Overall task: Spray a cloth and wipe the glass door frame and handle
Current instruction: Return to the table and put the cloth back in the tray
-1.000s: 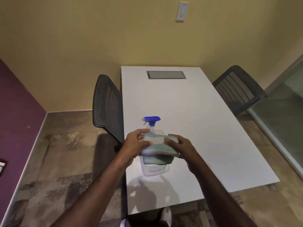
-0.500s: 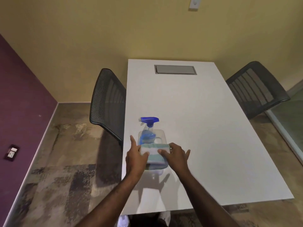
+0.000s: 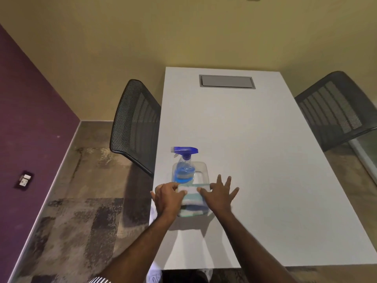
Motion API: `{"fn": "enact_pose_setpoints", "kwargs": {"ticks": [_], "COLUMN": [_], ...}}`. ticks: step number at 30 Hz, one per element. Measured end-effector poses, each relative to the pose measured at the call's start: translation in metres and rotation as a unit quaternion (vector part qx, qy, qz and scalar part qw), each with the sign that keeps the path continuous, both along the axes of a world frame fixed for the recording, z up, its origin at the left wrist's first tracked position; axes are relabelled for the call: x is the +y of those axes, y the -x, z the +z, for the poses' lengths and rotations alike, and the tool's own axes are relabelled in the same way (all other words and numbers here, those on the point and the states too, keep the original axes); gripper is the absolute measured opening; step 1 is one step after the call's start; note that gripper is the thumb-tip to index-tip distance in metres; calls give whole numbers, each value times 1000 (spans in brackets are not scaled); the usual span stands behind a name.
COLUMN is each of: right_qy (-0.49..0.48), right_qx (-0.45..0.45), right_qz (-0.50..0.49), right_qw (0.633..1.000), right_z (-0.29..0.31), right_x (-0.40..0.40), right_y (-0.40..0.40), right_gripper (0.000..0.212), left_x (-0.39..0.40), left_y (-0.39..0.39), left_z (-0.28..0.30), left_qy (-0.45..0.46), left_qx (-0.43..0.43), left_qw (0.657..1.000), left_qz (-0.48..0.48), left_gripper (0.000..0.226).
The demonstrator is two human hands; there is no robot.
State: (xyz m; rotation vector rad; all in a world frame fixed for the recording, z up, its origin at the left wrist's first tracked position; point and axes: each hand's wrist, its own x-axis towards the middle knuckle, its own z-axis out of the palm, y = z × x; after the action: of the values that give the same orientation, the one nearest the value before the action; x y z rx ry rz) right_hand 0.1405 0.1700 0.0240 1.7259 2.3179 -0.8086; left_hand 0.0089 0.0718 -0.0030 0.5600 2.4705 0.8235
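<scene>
A folded cloth [image 3: 191,198] with white and teal stripes lies in the near end of a clear plastic container [image 3: 204,169] on the white table [image 3: 244,139]. A spray bottle [image 3: 184,166] with a blue trigger head and blue liquid stands upright in the container's far end. My left hand [image 3: 167,199] curls over the cloth's left edge and grips it. My right hand [image 3: 219,196] rests at the cloth's right edge, fingers spread wide, only the thumb touching the fabric. A strip of the glass door [image 3: 368,147] shows at the far right edge; its handle is out of view.
A black mesh chair [image 3: 134,123] stands against the table's left side and another [image 3: 334,111] at its right. A grey hatch [image 3: 226,81] is set in the table's far end. Yellow wall behind, purple wall with an outlet [image 3: 24,179] to the left, patterned carpet below.
Both hands lowered the folded cloth from above the bottle into the container's near end. My right hand's fingers have come off the cloth and spread apart.
</scene>
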Motion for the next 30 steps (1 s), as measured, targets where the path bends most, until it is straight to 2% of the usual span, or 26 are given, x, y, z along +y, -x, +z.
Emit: {"fn": "enact_pose_setpoints", "kwargs": {"ticks": [5,10,15,19,21,23,24,26,29,30], "right_qy": [-19,-28,-61,-116,-157,-181,-186,-183,-177,-174], "right_qx": [-32,-57,-92,-82,-79,-69,-64,-66,-60,-57], "right_qz": [37,63,101,130,155,158,154,158,185,189], "right_qw": [999,996,989,981,972,968,968,968,965,965], "right_z": [-13,-29,-47,-66,-76,-82,-83,-79,-78,-75], "right_x": [7,7,7,12,14,15,16,18,21,22], "right_y": [8,13,11,12,11,11,10,10,8,7], "right_gripper": [62,61,58,59,69,94,105,111,94,95], "left_x": [5,7,7,9,9,8,8,7,1,0], "left_y": [1,-8,-8,-6,-4,-2,-1,-1,-4,-5], "left_z": [-7,-12,-28,-34,-42,-50,-55,-61,-62,-60], "left_qy": [12,8,26,81,95,111,132,163,153,148], "left_qx": [15,11,51,90,95,112,120,147,186,191], "left_qw": [1000,1000,997,985,976,961,949,932,931,933], "left_qz": [5,8,-56,-126,-170,-227,-260,-290,-275,-267], "left_gripper": [33,46,49,54,68,97,102,87,79,80]}}
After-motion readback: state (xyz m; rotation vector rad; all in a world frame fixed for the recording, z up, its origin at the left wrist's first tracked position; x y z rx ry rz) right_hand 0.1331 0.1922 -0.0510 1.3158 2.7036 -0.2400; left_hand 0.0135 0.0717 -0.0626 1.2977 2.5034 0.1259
